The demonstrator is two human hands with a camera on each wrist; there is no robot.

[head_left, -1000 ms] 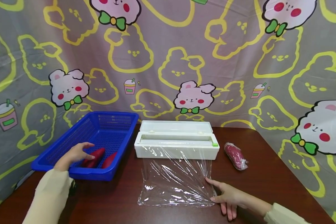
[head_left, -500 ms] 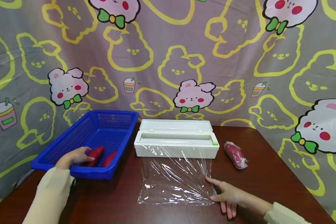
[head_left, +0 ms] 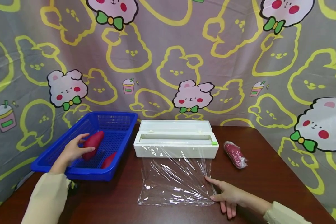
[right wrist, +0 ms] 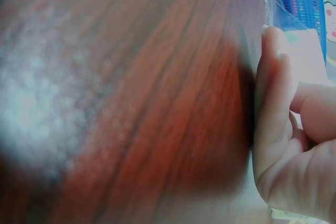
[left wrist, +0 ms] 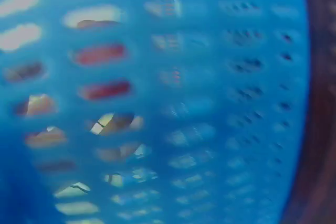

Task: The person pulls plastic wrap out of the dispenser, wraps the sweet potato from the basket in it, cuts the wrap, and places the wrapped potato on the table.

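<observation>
My left hand [head_left: 74,149] grips a red sweet potato [head_left: 93,144] inside the blue basket [head_left: 126,146], lifted a little above the basket's floor. A second sweet potato [head_left: 109,160] lies in the basket's near right corner. Blurred basket wall [left wrist: 199,124] fills the left wrist view; red shows through its slots. Clear plastic wrap [head_left: 176,183] stretches from the white dispenser [head_left: 176,151] onto the table. At its near right corner my right hand [head_left: 229,196] holds the wrap, with thumb and index finger spread along the creased edge. How the film lies under the fingers is hidden.
A wrapped sweet potato [head_left: 235,155] lies right of the dispenser. The dispenser's lid [head_left: 175,126] stands raised behind it. The dark wooden table [head_left: 271,165] reaches a patterned curtain [head_left: 156,37] at the back and sides.
My left hand has reached into the basket, taken hold of the upper sweet potato and raised it slightly. My right hand and the plastic wrap have stayed in place.
</observation>
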